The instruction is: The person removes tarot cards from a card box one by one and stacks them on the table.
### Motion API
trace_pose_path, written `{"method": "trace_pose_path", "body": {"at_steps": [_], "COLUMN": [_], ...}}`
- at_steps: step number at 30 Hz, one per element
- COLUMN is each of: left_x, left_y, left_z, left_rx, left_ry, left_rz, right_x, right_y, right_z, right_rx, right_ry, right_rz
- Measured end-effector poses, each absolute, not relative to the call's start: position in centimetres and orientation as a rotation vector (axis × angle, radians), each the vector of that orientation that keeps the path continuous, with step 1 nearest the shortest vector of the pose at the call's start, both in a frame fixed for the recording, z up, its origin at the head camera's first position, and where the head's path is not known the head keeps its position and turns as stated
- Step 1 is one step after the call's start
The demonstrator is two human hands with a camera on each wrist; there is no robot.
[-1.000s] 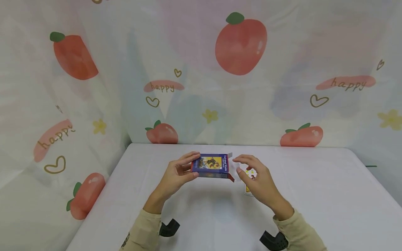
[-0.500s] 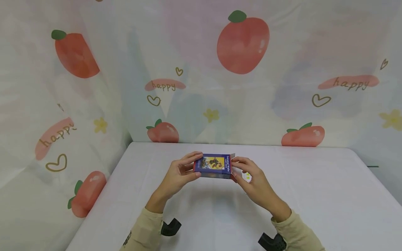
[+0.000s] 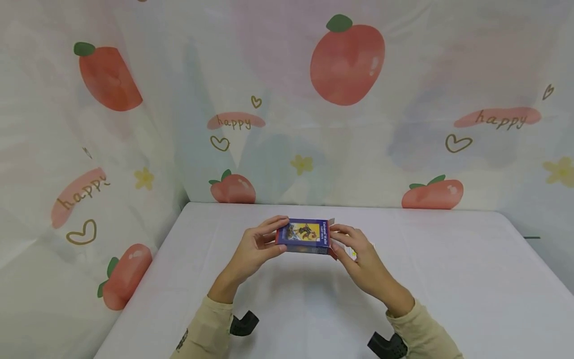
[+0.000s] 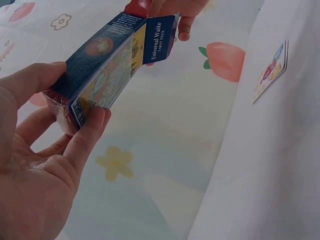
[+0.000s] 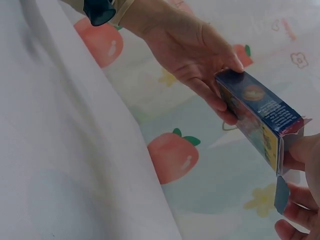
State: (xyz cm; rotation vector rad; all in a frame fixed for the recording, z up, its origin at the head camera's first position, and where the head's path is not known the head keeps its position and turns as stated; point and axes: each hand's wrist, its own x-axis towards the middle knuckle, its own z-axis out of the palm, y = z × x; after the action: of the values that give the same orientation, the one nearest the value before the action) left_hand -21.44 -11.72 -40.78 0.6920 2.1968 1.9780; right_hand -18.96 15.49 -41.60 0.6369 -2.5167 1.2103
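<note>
My left hand (image 3: 253, 254) grips a blue tarot card box (image 3: 307, 235) by its left end, thumb on the near side and fingers on the far side. The box is held above the table, picture face up, with its printed title toward the right end. That end is open, with a red flap (image 4: 137, 7) and a blue flap (image 5: 281, 195) folded out. My right hand (image 3: 365, 259) holds the open end between thumb and fingers, the thumb reaching into the opening in the right wrist view. A small stack of cards (image 4: 272, 72) lies on the table, mostly hidden behind my right hand in the head view.
A white cloth covers the table (image 3: 448, 269). Behind and to the left hangs a backdrop (image 3: 278, 89) printed with fruit, hearts and "happy". Black wrist-worn devices show at the left sleeve (image 3: 204, 329) and the right sleeve (image 3: 428, 331).
My right hand has moved left from just off the box onto its open end, covering more of the cards. The left hand keeps its grip; the box has shifted slightly right in view.
</note>
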Motion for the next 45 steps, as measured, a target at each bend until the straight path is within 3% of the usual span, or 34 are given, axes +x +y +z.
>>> {"method": "trace_pose_path", "body": {"at_steps": [45], "left_x": [-21.5], "left_y": [-12.4], "left_z": [-40.6], "left_rx": [0.702], "left_ry": [2.170], "left_rz": [2.024], "right_x": [-19.6], "right_y": [18.0], "right_z": [-40.5], "right_rx": [0.672], "right_ry": [-2.474], "right_rz": [1.249]}}
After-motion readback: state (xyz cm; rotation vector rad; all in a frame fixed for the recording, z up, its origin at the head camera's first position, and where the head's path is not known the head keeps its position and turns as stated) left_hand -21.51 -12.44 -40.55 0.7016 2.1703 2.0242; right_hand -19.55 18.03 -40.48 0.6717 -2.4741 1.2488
